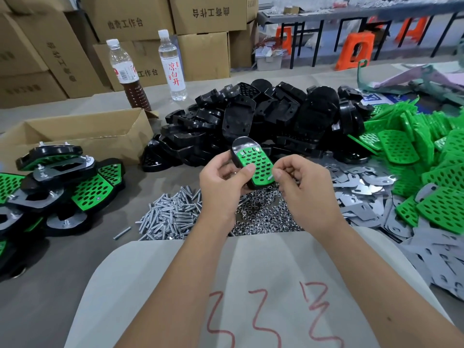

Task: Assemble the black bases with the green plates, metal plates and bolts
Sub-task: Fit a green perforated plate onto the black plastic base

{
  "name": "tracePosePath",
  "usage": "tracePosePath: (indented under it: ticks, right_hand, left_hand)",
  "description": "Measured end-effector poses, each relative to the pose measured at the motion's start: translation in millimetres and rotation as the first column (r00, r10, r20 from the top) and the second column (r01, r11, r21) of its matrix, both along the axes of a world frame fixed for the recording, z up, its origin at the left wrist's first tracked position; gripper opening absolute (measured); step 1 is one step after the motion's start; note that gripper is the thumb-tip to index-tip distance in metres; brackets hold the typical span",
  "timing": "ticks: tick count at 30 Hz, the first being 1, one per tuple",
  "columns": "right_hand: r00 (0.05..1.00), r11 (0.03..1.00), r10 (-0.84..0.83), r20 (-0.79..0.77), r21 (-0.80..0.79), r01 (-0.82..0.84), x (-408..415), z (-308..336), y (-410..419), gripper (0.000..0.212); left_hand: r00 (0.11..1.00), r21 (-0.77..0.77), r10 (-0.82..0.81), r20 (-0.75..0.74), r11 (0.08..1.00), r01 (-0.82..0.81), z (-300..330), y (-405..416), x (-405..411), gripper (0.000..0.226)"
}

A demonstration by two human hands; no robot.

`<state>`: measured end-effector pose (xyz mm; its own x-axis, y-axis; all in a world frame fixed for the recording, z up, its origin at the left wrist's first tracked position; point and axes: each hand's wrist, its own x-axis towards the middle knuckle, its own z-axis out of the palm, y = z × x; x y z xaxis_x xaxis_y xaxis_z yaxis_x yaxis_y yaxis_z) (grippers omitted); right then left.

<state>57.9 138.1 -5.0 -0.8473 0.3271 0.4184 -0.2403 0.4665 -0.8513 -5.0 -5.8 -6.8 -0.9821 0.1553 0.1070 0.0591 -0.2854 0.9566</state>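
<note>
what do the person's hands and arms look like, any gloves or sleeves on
No gloves: the left hand and right hand are bare. Both forearms are bare too, with no sleeve, watch or bracelet showing up to the frame's lower edge. No ring is clearly visible.

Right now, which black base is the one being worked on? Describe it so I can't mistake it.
Start at the big heap of black bases mid-table and come toward the camera. Raised above the pile of nuts, the left hand grips one base. Unlike the heap's bare bases, it has a green plate seated in it, and the right hand pinches its near corner.
</note>
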Motion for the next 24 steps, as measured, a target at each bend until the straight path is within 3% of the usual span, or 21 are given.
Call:
tracePosePath:
  ticks: [8,18,24]
  right_hand:
    - [0.991,0.936,-0.076,-0.108,0.336,0.108,-0.8,1.3,-5.4,0.008]
    - [0.993,0.953,-0.043,-0.112,0.295,0.074,3.1,4.1,-9.3,0.009]
    - [0.991,0.932,-0.059,-0.123,0.349,0.098,3.7,5.2,-15.2,0.007]
  left_hand:
    - [1.0,-0.005,0.011,0.028,1.0,-0.011,-0.8,-0.1,-0.3,0.038]
    - [0.997,0.04,0.021,0.072,0.999,-0.024,2.1,-4.2,1.7,0.041]
    - [0.997,0.051,0.009,0.08,0.999,-0.013,4.4,-5.1,2.6,0.039]
